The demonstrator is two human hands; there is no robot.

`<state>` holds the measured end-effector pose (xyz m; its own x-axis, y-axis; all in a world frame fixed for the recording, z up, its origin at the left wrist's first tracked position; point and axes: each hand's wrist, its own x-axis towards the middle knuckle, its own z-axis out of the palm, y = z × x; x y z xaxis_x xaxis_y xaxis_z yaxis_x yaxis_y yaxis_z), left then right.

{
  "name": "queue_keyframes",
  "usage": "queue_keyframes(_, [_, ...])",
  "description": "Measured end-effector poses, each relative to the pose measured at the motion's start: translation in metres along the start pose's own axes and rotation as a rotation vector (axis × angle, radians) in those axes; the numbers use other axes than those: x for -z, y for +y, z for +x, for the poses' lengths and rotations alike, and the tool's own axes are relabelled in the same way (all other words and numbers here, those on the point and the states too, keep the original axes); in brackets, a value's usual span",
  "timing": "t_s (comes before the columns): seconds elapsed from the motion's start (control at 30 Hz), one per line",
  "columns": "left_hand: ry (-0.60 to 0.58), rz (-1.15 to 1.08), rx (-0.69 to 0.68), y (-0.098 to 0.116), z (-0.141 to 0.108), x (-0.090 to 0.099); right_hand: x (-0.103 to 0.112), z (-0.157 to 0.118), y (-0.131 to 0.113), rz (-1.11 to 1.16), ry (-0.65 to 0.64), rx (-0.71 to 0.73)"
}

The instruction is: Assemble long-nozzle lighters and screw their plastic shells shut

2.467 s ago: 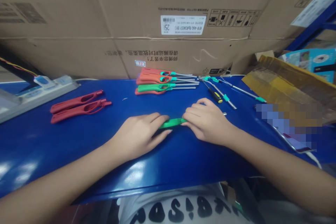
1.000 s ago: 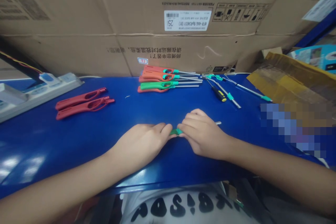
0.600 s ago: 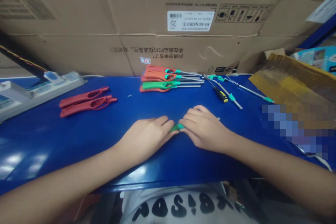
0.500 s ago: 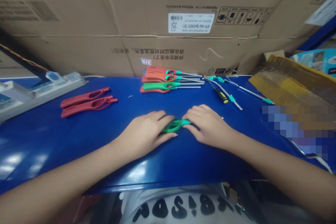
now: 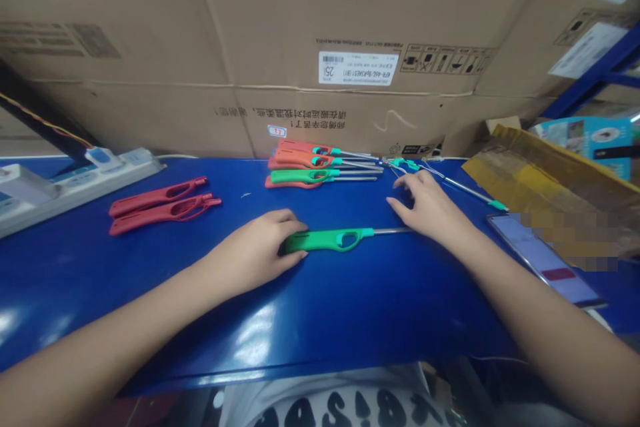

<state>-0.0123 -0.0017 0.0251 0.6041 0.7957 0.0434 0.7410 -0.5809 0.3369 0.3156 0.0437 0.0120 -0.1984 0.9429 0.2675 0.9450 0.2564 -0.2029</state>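
My left hand [image 5: 265, 245] is closed around the rear end of a green stick lighter [image 5: 325, 240]. The lighter lies flat, its metal tube pointing right. My right hand [image 5: 425, 203] hovers past the tube's tip with thumb and fingers apart, close to several loose metal tubes with turquoise ends [image 5: 467, 189]. That hand covers the spot where the screwdriver lay. Behind the held lighter, orange stick lighters [image 5: 295, 155] and another green lighter [image 5: 303, 176] lie stacked side by side. Two dark red lighter handles [image 5: 163, 203] without tubes rest at the left.
A white power strip [image 5: 75, 187] runs along the left side. A large cardboard box [image 5: 165, 47] stands behind the blue table [image 5: 280, 307]. On the right are a phone [image 5: 550, 260] and a yellow-taped carton [image 5: 540, 180].
My right hand has left the lighter's front and moved right and away from me, opening. My left hand has shifted back along the handle, baring it. The view has tilted up slightly.
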Motion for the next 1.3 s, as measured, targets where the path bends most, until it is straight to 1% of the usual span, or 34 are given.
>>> queue_keyframes(0.03, [-0.014,0.001,0.003,0.000,-0.001,0.001,0.000,0.001,0.002,-0.094,0.003,-0.085])
queue_keyframes(0.07, [-0.025,0.004,0.004,0.001,-0.003,0.002,0.000,0.001,0.004,-0.173,-0.015,-0.137])
queue_keyframes(0.13, [-0.034,0.019,0.003,0.001,-0.005,0.003,-0.001,0.002,0.008,-0.272,-0.062,-0.176])
queue_keyframes(0.27, [-0.029,0.016,-0.007,0.003,-0.006,0.000,-0.003,0.006,0.018,-0.286,-0.101,-0.199])
queue_keyframes(0.33, [-0.016,-0.015,-0.017,0.004,-0.004,-0.004,0.000,0.007,0.020,-0.263,-0.111,-0.205])
queue_keyframes(0.37, [-0.007,-0.029,-0.030,0.004,-0.003,-0.006,0.003,0.008,0.019,-0.255,-0.094,-0.206])
queue_keyframes(0.43, [0.017,-0.058,-0.062,0.004,-0.002,-0.010,0.011,0.009,0.010,-0.212,0.020,-0.188])
queue_keyframes(0.47, [0.028,-0.072,-0.073,0.004,-0.002,-0.013,0.015,0.009,0.003,-0.151,0.125,-0.158])
queue_keyframes(0.5, [0.038,-0.083,-0.081,0.003,-0.001,-0.015,0.018,0.008,-0.007,-0.057,0.233,-0.107])
queue_keyframes(0.53, [0.055,-0.092,-0.091,0.003,-0.001,-0.018,0.020,0.008,-0.019,0.065,0.304,-0.052])
queue_keyframes(0.57, [0.072,-0.102,-0.101,0.003,0.000,-0.020,0.021,0.007,-0.032,0.197,0.307,0.017])
queue_keyframes(0.6, [0.089,-0.112,-0.108,0.004,0.000,-0.022,0.019,0.007,-0.046,0.327,0.259,0.083])
queue_keyframes(0.67, [0.119,-0.144,-0.120,0.004,0.001,-0.027,0.013,0.008,-0.076,0.538,0.097,0.185])
queue_keyframes(0.7, [0.130,-0.168,-0.128,0.005,0.002,-0.029,0.008,0.009,-0.090,0.609,0.020,0.229])
queue_keyframes(0.77, [0.146,-0.224,-0.157,0.005,0.003,-0.033,-0.003,0.016,-0.115,0.677,-0.099,0.271])
queue_keyframes(0.83, [0.165,-0.267,-0.189,0.005,0.004,-0.035,-0.014,0.026,-0.134,0.681,-0.154,0.302])
queue_keyframes(0.93, [0.188,-0.292,-0.206,0.005,0.003,-0.037,-0.029,0.043,-0.150,0.673,-0.175,0.332])
queue_keyframes(1.07, [0.196,-0.306,-0.199,0.005,0.001,-0.038,-0.040,0.056,-0.158,0.678,-0.125,0.392])
queue_keyframes(1.2, [0.199,-0.312,-0.208,0.005,0.002,-0.039,-0.040,0.057,-0.161,0.708,-0.116,0.385])
queue_keyframes(1.3, [0.208,-0.317,-0.215,0.004,0.003,-0.041,-0.033,0.056,-0.163,0.723,-0.121,0.321])
